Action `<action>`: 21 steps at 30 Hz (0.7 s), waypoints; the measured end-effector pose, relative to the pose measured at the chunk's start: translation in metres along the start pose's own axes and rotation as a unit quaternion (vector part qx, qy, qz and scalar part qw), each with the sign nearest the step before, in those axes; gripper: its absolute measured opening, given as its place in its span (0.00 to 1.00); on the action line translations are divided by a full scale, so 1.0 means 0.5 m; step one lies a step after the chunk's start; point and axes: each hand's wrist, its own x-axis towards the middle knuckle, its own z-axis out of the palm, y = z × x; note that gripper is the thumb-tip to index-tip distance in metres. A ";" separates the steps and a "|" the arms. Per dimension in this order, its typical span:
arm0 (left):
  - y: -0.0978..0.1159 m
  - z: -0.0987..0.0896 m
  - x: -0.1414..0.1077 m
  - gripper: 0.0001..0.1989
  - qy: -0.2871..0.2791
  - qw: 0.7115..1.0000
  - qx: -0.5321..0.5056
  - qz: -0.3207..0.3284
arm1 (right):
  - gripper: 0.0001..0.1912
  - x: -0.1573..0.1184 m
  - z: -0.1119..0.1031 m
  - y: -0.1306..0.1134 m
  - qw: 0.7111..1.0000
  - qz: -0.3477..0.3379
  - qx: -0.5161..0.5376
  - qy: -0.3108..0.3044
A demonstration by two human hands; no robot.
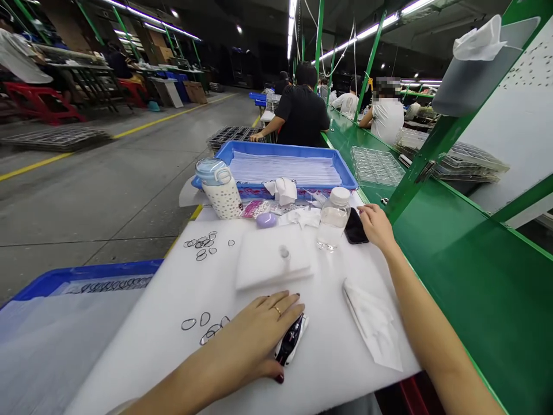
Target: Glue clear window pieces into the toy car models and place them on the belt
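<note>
My left hand (268, 331) lies palm down with its fingers stretched out and the thumb apart. Between thumb and forefinger shows a small glossy black-and-white object (292, 340), partly covered by the hand; its kind is unclear. At the right edge of the table, my right hand (377, 226) touches a dark phone (356, 227) with loosely extended fingers. Several thin black rings (189, 324) lie left of my left hand, some hidden behind it. More black rings (201, 242) are scattered farther back. A white foam block (263, 259) sits ahead of my left hand.
Behind the foam stand a dotted tumbler (219, 190) and a clear bottle (332, 222), with a purple case (266, 219) between. A blue tray (285, 151) is at the back, another blue tray (108, 266) at left. Folded tissue (374, 325) lies right; a green post (425, 155) rises there.
</note>
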 end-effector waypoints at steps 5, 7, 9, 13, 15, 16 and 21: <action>-0.014 0.005 -0.005 0.48 0.007 0.999 -0.027 0.047 | 0.23 -0.028 -0.017 0.033 1.000 0.008 0.002 -0.013; -0.018 0.006 -0.006 0.47 0.011 0.998 -0.034 0.061 | 0.23 -0.034 -0.011 0.047 1.000 0.009 -0.006 -0.022; -0.019 0.006 -0.008 0.47 0.011 0.998 -0.036 0.059 | 0.23 -0.034 -0.001 0.056 0.999 0.008 -0.016 -0.029; -0.020 0.006 -0.009 0.47 0.018 0.997 -0.047 0.059 | 0.24 -0.031 0.014 0.059 0.998 0.018 -0.037 -0.042; -0.020 0.006 -0.008 0.47 0.016 0.997 -0.052 0.053 | 0.25 -0.031 0.015 0.057 0.998 0.024 -0.043 -0.049; -0.020 0.006 -0.007 0.47 0.012 0.997 -0.053 0.049 | 0.25 -0.032 0.014 0.056 0.997 0.027 -0.045 -0.052; -0.018 0.005 -0.004 0.47 -0.010 0.999 -0.032 0.041 | 0.25 -0.035 0.010 0.050 0.997 0.032 -0.040 -0.057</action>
